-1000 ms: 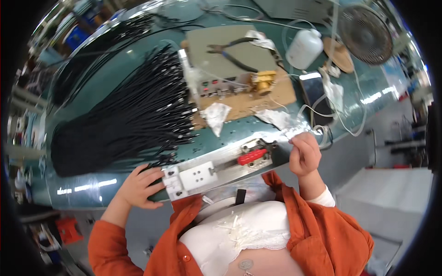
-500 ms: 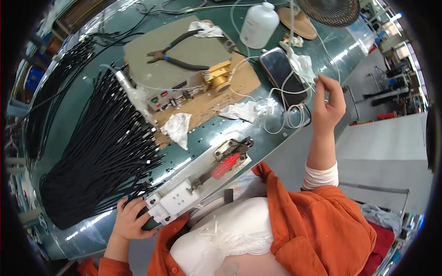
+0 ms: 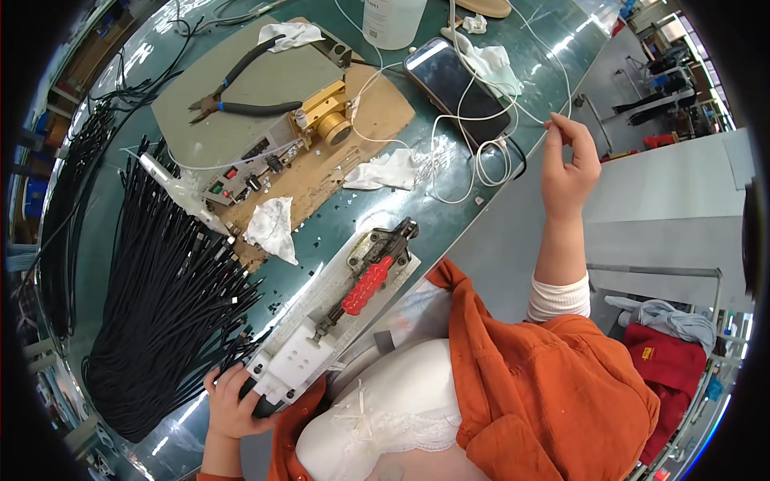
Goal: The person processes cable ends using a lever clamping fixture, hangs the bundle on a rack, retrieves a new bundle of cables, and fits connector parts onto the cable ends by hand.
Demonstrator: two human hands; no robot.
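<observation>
Rust-orange overshirt (image 3: 553,393); white lace-trimmed top (image 3: 409,405), small bow (image 3: 360,405); ribbed white cuff (image 3: 560,301).

No word or number can be read with certainty. The white bottle (image 3: 401,24), cut by the upper edge of the view, carries small dark printing on its side, and below this printing stands a small square mark (image 3: 374,34), similar to a code; both are too small for reading. On the red cloth (image 3: 662,389) at the right there is a little yellow label (image 3: 647,353) with dark marks, which also stay unclear. On the control box's front panel (image 3: 255,164), any lettering is too small to tell.
</observation>
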